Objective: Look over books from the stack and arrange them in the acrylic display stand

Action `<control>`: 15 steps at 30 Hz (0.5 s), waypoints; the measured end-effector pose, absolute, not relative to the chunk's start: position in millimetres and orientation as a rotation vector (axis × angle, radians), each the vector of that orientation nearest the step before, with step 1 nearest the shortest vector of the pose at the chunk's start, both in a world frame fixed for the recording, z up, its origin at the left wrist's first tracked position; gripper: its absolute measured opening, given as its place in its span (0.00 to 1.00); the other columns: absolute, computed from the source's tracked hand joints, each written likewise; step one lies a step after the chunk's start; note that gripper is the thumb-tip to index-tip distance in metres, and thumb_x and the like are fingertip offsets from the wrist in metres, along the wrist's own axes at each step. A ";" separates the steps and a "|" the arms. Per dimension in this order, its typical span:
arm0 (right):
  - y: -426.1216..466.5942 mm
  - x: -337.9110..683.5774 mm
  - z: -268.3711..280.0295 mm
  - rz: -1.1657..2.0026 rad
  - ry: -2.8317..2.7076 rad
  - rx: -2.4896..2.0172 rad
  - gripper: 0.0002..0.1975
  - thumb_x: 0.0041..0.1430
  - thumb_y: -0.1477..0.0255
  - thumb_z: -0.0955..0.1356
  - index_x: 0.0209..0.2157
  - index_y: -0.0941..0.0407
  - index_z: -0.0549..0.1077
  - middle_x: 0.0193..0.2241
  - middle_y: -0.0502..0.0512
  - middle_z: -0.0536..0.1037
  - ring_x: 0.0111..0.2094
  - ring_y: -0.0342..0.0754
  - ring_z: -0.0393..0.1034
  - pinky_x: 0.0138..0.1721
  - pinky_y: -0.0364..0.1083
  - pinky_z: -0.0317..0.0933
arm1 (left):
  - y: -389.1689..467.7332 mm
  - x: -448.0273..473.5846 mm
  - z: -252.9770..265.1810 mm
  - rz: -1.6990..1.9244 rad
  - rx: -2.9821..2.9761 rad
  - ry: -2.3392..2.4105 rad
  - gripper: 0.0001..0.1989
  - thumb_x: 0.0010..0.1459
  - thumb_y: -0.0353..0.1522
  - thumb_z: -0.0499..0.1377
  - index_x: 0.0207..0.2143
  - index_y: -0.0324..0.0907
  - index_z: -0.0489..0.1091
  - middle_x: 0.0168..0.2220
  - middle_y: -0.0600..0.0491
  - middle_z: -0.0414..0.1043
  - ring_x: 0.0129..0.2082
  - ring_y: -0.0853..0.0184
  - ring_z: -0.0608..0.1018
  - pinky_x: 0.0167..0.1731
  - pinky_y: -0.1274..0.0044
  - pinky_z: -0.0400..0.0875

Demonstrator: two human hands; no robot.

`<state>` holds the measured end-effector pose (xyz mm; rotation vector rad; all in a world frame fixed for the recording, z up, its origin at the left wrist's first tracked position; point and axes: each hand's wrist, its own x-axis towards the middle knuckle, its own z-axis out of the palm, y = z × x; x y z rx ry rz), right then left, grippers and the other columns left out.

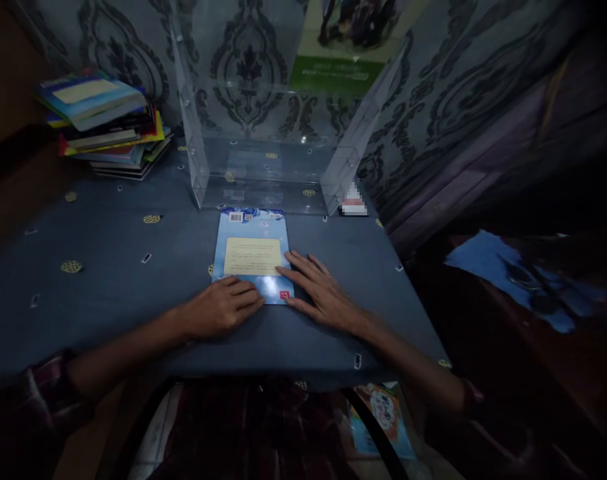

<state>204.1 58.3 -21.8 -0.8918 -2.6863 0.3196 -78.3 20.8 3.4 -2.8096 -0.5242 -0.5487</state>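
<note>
A light-blue book lies on the table with its back cover up, showing a pale yellow text panel, a barcode near the far edge and a small red mark at the near right corner. My left hand rests on the book's near left corner, its fingers bent and held together; the fingertips and thumb are partly hidden. At the book's right side, my right hand is open, fingers spread, with fingertips touching the right edge and cover.
A clear acrylic stand rises behind the book, with a green-and-cream book high on it. Several books are piled in an uneven stack at the back left. The patterned blue tablecloth covers the table. Below its front edge lies a colourful book.
</note>
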 end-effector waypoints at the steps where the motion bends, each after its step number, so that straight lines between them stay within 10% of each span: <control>1: 58.8 204.6 -21.9 0.314 -2.689 -0.882 0.28 0.71 0.57 0.60 0.67 0.51 0.58 0.70 0.60 0.54 0.71 0.56 0.45 0.67 0.66 0.48 | 17.5 -86.5 3.5 -0.579 -2.802 -0.549 0.11 0.69 0.24 0.49 0.47 0.34 0.70 0.40 0.46 0.76 0.41 0.64 0.76 0.40 0.72 0.72; 15: -4.9 125.8 2.9 0.290 -2.838 -0.648 0.28 0.69 0.73 0.62 0.68 0.61 0.57 0.68 0.65 0.58 0.70 0.54 0.49 0.70 0.60 0.47 | -7.9 -133.3 5.8 -0.660 -2.777 -0.725 0.12 0.65 0.21 0.49 0.47 0.32 0.69 0.37 0.46 0.75 0.38 0.63 0.75 0.35 0.74 0.76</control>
